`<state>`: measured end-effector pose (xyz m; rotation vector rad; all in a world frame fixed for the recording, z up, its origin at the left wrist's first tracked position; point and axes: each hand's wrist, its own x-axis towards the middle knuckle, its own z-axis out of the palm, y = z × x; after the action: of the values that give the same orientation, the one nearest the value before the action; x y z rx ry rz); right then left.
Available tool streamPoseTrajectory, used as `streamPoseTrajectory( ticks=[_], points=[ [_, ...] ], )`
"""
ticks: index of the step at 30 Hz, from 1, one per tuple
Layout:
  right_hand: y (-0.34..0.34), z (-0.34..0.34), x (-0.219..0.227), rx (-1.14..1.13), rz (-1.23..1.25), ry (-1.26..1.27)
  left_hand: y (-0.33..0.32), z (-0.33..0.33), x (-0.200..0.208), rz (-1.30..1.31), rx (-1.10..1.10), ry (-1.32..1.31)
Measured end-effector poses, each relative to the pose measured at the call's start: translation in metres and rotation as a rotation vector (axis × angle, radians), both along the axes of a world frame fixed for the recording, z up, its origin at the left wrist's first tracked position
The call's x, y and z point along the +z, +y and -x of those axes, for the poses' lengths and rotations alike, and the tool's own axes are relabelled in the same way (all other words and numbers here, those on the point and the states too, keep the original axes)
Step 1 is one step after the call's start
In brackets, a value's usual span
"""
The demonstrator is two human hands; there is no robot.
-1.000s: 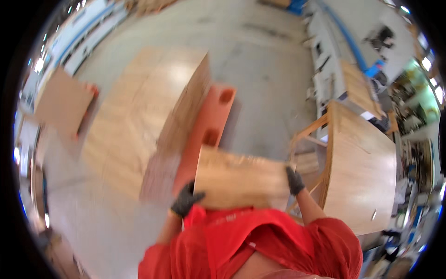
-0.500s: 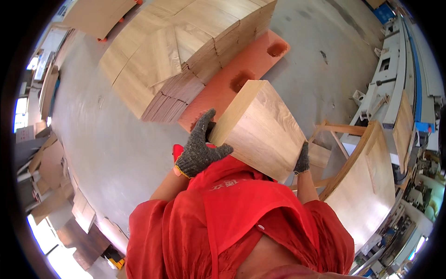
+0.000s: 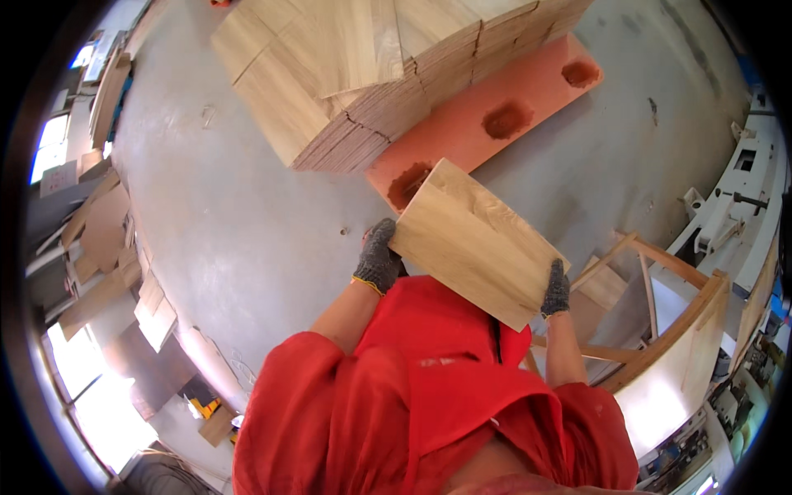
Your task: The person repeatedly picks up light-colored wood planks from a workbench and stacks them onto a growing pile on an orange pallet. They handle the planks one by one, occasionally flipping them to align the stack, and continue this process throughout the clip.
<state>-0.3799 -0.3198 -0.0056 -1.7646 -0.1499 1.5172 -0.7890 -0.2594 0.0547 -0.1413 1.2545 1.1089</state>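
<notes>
Between my two hands is a rectangular, light wood-grain board (image 3: 478, 247), held in front of my red apron with its broad face up and tilted. My left hand (image 3: 379, 257), in a dark grey knitted glove with a yellow cuff, is closed on its left end; some of the fingers are hidden behind it. At the opposite end, my gloved right hand (image 3: 557, 289) grips the right edge, fingers along the side. Whether this is one board or several together cannot be told from here.
Ahead, stacked wood-grain panels (image 3: 330, 99) rest on an orange pallet (image 3: 462, 136) with dark recesses. A wooden frame stand (image 3: 668, 338) is close on my right, before a long white machine (image 3: 742, 190). Loose boards (image 3: 107, 223) lean along the left side.
The board has turned, so its broad face shows more and its thick left side no longer does. My left hand has closed in at its end. The whole view has shifted.
</notes>
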Motion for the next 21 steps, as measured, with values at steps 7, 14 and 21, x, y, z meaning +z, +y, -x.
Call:
streamPoseTrajectory(
  ticks=[7,14,21],
  points=[
    [-0.023,0.155,-0.146,-0.074,-0.061,-0.177,0.024,0.109,-0.18,0.107,0.164,-0.003],
    [-0.02,0.267,-0.291,-0.228,-0.091,-0.102,0.064,0.2,-0.36,0.118,0.156,0.026],
    [0.01,0.303,-0.387,-0.194,-0.089,-0.201,0.091,0.211,-0.441,0.082,0.029,0.097]
  ],
)
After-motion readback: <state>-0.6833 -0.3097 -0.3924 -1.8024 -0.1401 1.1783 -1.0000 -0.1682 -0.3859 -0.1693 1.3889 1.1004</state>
